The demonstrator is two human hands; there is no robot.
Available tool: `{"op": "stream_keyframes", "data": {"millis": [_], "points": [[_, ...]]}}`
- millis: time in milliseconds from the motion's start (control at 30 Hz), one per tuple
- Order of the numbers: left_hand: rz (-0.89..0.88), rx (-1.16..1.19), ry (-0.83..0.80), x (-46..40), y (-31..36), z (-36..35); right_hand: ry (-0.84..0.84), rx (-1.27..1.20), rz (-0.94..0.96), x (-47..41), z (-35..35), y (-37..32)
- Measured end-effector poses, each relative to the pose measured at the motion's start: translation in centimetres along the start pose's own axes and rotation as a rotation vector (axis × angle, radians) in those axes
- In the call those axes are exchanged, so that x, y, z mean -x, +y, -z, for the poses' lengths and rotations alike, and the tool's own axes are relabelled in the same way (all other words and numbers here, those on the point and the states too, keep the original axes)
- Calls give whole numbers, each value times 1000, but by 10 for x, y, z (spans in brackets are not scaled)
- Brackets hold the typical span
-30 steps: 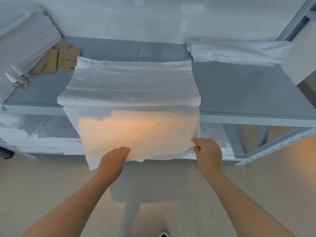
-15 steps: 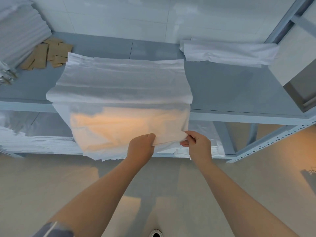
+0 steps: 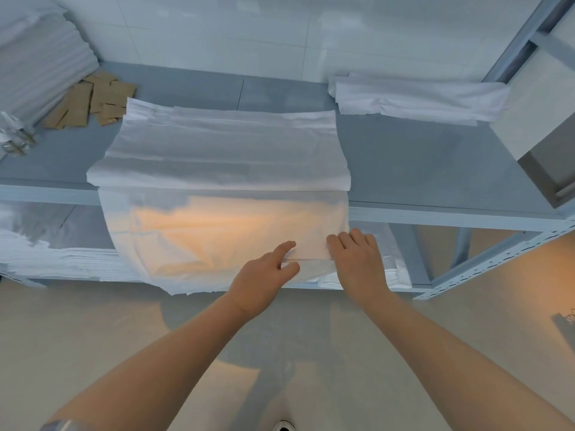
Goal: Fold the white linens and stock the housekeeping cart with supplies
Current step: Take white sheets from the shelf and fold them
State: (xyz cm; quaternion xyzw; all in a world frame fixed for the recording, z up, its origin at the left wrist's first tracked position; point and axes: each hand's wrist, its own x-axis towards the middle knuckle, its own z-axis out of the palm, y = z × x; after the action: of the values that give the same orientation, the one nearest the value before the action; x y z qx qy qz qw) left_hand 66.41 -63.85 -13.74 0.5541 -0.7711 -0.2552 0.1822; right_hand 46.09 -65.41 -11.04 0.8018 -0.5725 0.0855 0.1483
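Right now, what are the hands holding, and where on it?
Both hands hold the white linen by its hanging lower edge: left hand pinches it, right hand grips beside it.

Free: bare grey shelf top (image 3: 404, 157) right of draped white sheet (image 3: 224, 150) | Blocked: brown paper packets (image 3: 90, 102), folded white linen (image 3: 417, 99) at back.

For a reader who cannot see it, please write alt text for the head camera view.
Two bare hands, the left hand and the right hand, pinch the lower right edge of a white linen sheet that lies on a grey shelf and hangs over its front. A folded white linen and brown paper packets lie further back.
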Motion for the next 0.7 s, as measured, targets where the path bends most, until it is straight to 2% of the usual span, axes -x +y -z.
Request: {"op": "stream_keyframes", "data": {"millis": [33,100,167,267,400,533,700], "points": [[-31,-73,-69,2,-2,2,-31,13,44,2,3,3],[-199,-330,-13,4,-1,6,-173,6,110,4,11,7],[-347,-476,-7,7,1,11,-381,16,204,5,17,9],[-352,-516,8,8,5,9,-535,51,383,6,20,18],[-321,-458,48,7,5,-3,-581,103,532,3,22,25],[-298,-431,106,3,6,-4,-683,259,521,2,25,24],[-284,-450,115,5,-1,-1,-586,327,472,11,23,28]]}}
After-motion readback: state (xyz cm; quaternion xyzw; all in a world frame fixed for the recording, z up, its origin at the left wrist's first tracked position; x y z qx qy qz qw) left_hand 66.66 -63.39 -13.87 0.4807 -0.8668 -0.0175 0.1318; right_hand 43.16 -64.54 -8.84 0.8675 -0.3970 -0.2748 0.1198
